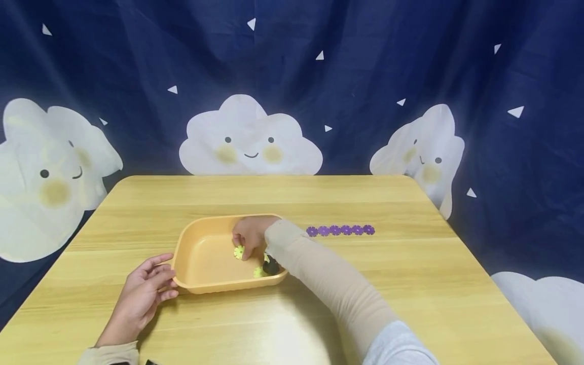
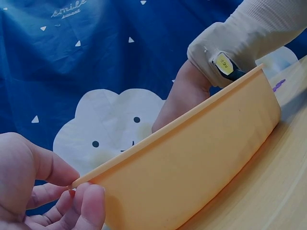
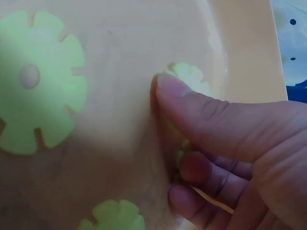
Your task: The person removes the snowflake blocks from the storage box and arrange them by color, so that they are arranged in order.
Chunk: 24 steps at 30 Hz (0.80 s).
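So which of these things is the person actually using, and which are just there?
In use:
- orange tub, its rim pinched by the left hand
- yellow-green flower pieces inside, where the right hand reaches
- probably the purple flower row

Just there:
- cloud curtain behind
- table, merely the surface underneath

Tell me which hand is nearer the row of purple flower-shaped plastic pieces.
Right. The right hand is inside the orange rectangular plastic tray, left of the row; the left hand grips the tray's left end, farther away.
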Tool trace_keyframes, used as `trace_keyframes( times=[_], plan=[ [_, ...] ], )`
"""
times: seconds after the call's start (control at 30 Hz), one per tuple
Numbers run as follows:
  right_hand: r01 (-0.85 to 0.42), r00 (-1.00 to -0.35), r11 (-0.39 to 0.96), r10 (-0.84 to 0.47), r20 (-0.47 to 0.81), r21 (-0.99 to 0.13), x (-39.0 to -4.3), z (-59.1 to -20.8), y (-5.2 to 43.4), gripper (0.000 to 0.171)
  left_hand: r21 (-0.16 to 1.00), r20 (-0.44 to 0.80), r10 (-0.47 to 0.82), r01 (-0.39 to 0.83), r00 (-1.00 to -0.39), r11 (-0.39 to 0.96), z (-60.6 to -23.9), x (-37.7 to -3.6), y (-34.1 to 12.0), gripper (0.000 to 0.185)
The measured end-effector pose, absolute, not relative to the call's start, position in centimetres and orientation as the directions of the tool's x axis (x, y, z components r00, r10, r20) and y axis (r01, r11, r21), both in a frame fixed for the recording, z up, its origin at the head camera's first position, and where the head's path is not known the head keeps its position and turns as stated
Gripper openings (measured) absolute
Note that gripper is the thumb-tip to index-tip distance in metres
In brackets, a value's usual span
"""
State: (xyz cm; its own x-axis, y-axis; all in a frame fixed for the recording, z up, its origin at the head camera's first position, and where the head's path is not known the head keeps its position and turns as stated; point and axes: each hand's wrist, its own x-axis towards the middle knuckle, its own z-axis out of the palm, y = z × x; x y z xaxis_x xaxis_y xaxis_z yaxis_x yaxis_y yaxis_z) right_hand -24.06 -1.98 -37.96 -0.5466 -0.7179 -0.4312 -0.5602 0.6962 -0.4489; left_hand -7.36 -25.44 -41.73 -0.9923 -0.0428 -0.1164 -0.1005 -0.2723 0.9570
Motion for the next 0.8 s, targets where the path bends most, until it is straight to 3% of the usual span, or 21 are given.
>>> trace_keyframes(
  times=[0.2,0.5,0.67,0.8],
  plan=[
    [-0.557,-0.528,0.652,-0.756,-0.387,-0.515,-24.6,-38.1,-1.9,0.024,0.963,-0.113,-0.043,-0.099,-0.993,-0.249,-41.7,-7.4,-25.4,0.033],
    [-0.453,-0.499,0.580,-0.794,-0.347,-0.677,-24.8,-37.3,-0.6,0.016,0.967,-0.132,-0.048,-0.118,-0.990,-0.224,-41.6,-7.5,-25.4,0.032],
    [-0.487,-0.494,0.559,-0.810,-0.316,-0.671,-25.1,-36.5,0.4,0.031,0.966,-0.119,-0.046,-0.105,-0.992,-0.235,-41.6,-7.4,-25.4,0.032],
    [-0.496,-0.503,0.528,-0.822,-0.268,-0.690,-25.2,-35.9,1.6,0.034,0.963,-0.114,-0.039,-0.101,-0.993,-0.249,-41.6,-7.2,-25.4,0.032]
  ],
)
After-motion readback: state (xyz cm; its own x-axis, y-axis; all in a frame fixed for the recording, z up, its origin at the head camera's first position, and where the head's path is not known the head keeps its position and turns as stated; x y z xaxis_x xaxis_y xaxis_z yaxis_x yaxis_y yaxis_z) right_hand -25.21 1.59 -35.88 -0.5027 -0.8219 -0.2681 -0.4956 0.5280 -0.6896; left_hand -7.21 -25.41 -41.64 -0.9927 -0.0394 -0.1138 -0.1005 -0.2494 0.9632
